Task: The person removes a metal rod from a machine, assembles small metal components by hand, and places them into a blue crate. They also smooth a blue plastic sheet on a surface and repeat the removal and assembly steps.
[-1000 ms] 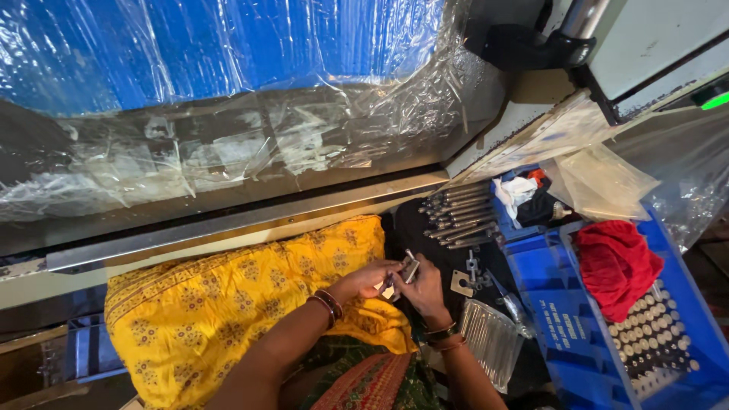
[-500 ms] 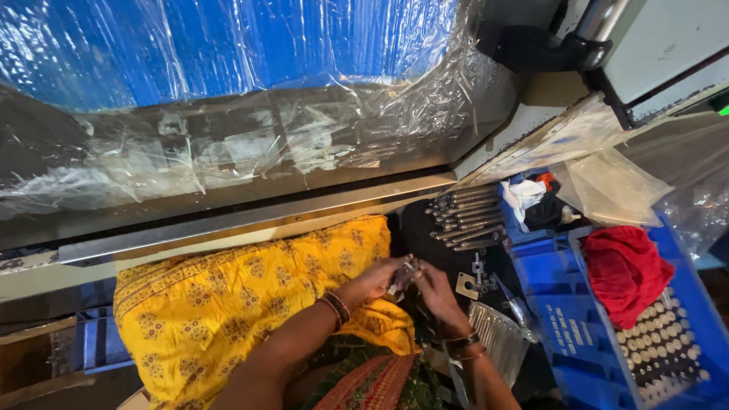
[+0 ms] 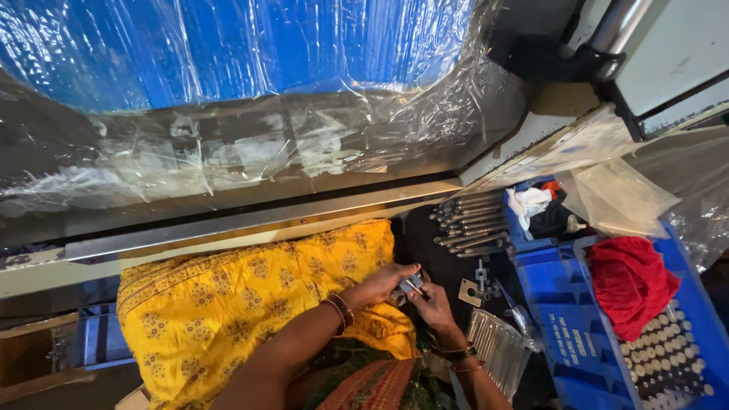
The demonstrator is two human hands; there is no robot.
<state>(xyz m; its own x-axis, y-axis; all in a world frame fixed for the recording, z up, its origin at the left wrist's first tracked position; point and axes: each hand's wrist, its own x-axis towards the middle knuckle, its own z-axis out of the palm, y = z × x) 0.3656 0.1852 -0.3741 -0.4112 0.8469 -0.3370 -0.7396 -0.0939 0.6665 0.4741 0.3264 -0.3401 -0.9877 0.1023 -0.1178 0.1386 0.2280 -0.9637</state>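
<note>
Both my hands meet low in the middle of the view, over my lap. My left hand (image 3: 383, 284) and my right hand (image 3: 433, 304) together pinch a small silvery metal part (image 3: 411, 285) between their fingertips. Bangles sit on both wrists. Under my left forearm lies yellow patterned cloth (image 3: 243, 304) across my knee. Just to the right of my hands, small metal brackets (image 3: 477, 285) lie on a dark surface.
A row of long metal bolts (image 3: 472, 222) lies beyond the brackets. A blue crate (image 3: 566, 319) at right holds a red cloth (image 3: 630, 281) and rows of round metal pieces (image 3: 668, 357). A ribbed metal piece (image 3: 497, 349) lies by my right wrist. Plastic-wrapped blue machinery (image 3: 228, 76) fills the top.
The view has shifted a little. My hands stay together on the small metal part, fingers working it slightly; nothing was let go.
</note>
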